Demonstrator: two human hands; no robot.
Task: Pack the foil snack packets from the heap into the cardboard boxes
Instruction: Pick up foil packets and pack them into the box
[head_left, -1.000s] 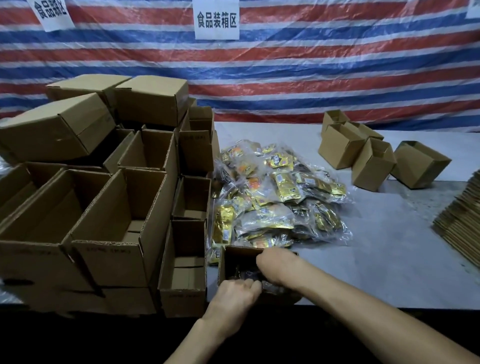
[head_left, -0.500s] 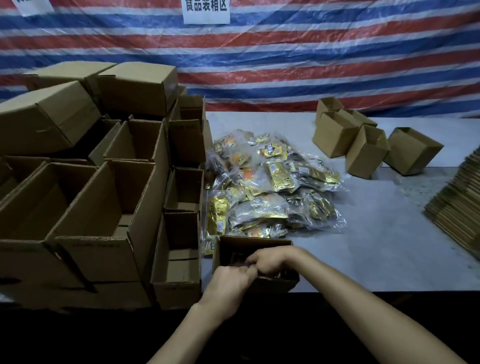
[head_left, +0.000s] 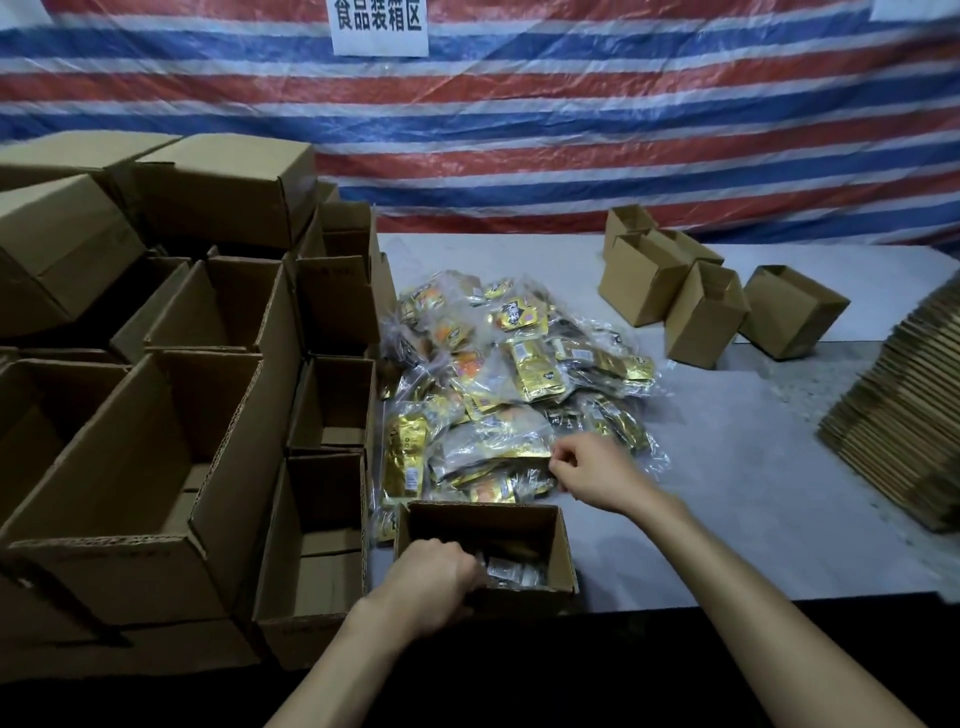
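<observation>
A heap of gold and orange foil snack packets (head_left: 519, 384) in clear wrap lies mid-table. Just in front of it, at the table's near edge, stands a small open cardboard box (head_left: 565, 551) with several packets (head_left: 514, 569) lying inside. My left hand (head_left: 431, 577) grips the box's near-left wall, fingers curled over the rim into it. My right hand (head_left: 597, 473) is at the heap's near right edge, its fingers curled against a clear-wrapped packet; whether it pinches the packet is unclear.
Many open empty cardboard boxes (head_left: 156, 467) are stacked along the left. Several small boxes (head_left: 701, 312) stand at the back right. A pile of flat cardboard (head_left: 909, 415) fills the right edge. A striped tarp (head_left: 571, 130) hangs behind the grey table (head_left: 753, 493).
My right hand has come out of the small box and moved up and right to the heap's near edge. My left hand has stayed at the box's near wall.
</observation>
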